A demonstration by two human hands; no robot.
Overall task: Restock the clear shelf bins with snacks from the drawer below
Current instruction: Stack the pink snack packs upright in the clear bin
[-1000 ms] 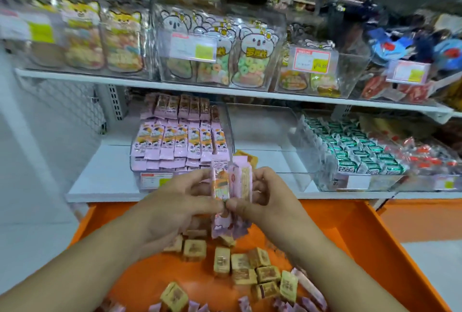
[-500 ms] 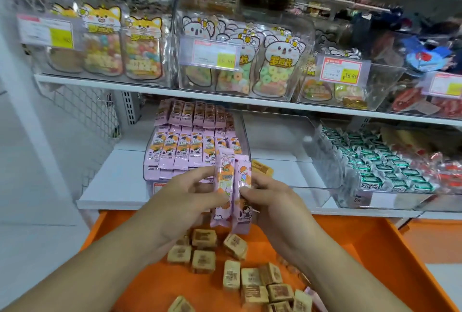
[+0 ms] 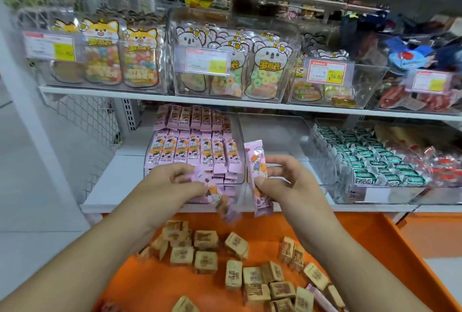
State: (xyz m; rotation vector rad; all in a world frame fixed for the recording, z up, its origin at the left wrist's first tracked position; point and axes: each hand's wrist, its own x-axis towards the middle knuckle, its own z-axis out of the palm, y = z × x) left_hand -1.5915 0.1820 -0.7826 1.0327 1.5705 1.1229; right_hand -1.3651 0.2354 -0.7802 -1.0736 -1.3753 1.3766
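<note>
My right hand (image 3: pixel 285 184) pinches one pink snack bar (image 3: pixel 257 176), held upright in front of the lower shelf. My left hand (image 3: pixel 172 184) grips a small blurred bunch of pink snack bars (image 3: pixel 220 199) that slants down to the right. Just behind both hands stands the clear bin of pink bars (image 3: pixel 195 151), packed in rows. An empty clear bin (image 3: pixel 275 131) sits to its right. Below my hands lies the orange drawer (image 3: pixel 400 256), strewn with several tan wrapped square snacks (image 3: pixel 205 261).
A clear bin of green-wrapped snacks (image 3: pixel 370 161) stands right of the empty one, red packets (image 3: pixel 447 169) beyond it. The upper shelf (image 3: pixel 100 91) carries clear bins of animal-shaped candy bags (image 3: pixel 265 71) with price tags. White wire mesh (image 3: pixel 95 121) closes the left side.
The bundle I held together with both hands has split: my right hand keeps one bar upright, my left carries the rest down and left. The view has tilted up.
</note>
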